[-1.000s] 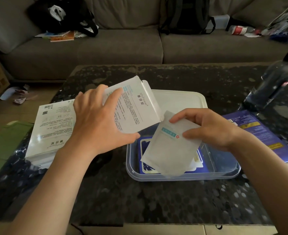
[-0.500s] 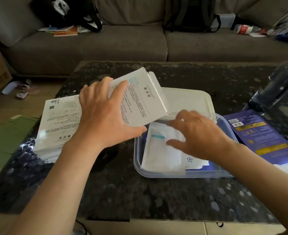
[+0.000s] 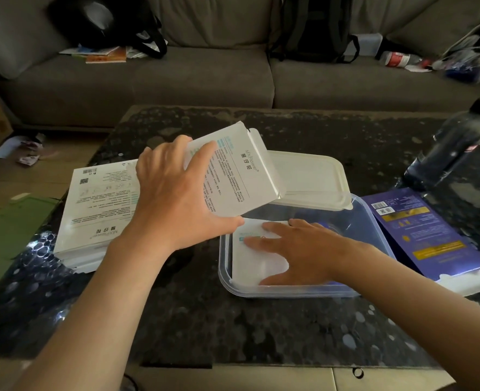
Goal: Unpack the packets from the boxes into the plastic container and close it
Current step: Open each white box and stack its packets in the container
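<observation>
Toward the right of the dark speckled surface's middle sits the clear plastic container [image 3: 373, 221], uncovered, with its white lid [image 3: 312, 179] lying just behind it and overlapping its far rim. A white packet [image 3: 257, 266] lies flat inside the container against its left wall. The right hand [image 3: 303, 249] rests on this packet with fingers straight and spread, palm down, holding nothing. The left hand [image 3: 174, 198] grips a white box [image 3: 241, 176] above the container's far left corner, fingers curled over the printed top face and thumb beneath the near edge. The box is tilted, and its opened flap end points away, over the lid. At the left edge of the surface lies a stack of white boxes [image 3: 97, 210], printed side up, partly hidden by the left wrist. A purple box [image 3: 419, 235] lies flat by the right edge, just beside the container. A dark bottle [image 3: 453, 145] stands near the far right corner. Beyond the far edge runs a grey sofa [image 3: 176, 77] with a black backpack [image 3: 315, 26] on it.
</observation>
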Tool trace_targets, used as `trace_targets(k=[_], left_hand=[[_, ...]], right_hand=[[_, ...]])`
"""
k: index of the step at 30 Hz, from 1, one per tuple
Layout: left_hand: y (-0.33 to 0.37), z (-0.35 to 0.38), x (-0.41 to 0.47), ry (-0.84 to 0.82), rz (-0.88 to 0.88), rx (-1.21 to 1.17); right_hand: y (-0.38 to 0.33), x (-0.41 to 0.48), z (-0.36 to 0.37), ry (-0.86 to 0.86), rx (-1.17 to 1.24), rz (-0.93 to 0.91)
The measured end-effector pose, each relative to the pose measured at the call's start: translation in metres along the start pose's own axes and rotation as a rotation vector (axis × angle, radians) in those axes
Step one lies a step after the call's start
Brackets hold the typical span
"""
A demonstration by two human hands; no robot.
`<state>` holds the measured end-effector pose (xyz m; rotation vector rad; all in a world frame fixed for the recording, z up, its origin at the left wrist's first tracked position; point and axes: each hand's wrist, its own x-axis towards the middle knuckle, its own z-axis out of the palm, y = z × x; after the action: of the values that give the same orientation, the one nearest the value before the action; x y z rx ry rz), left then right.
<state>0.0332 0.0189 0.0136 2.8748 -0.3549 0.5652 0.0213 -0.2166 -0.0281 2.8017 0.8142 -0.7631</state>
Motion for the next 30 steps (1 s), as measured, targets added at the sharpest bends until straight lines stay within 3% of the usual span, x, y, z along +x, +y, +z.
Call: trace_targets(k=[6,10,14,16,22,25,30], left_hand=[[0.005,0.002,-0.001,-0.010,0.029,0.004],[0.005,0.000,-0.002,-0.034,0.048,-0.019],[0.009,0.000,-0.002,-0.062,0.084,-0.030],[0.017,0.001,-0.002,-0.058,0.145,-0.056],[0.036,0.003,-0.005,-0.029,0.290,-0.097],[0.040,0.006,-0.004,-0.034,0.319,-0.076],[0.046,0.008,-0.003,-0.010,0.369,-0.047]], right_hand=[[-0.002,0.003,0.002,0.061,-0.029,0.001],[0.010,-0.026,-0.013,0.160,0.290,0.027],[0.027,-0.060,-0.023,0.692,0.660,0.034],[0.026,-0.062,-0.024,0.815,0.909,0.074],[0.026,-0.047,-0.029,0.754,1.263,0.133],[0.028,-0.041,-0.032,0.685,1.237,0.121],[0.029,-0.028,-0.034,0.727,1.091,0.151]])
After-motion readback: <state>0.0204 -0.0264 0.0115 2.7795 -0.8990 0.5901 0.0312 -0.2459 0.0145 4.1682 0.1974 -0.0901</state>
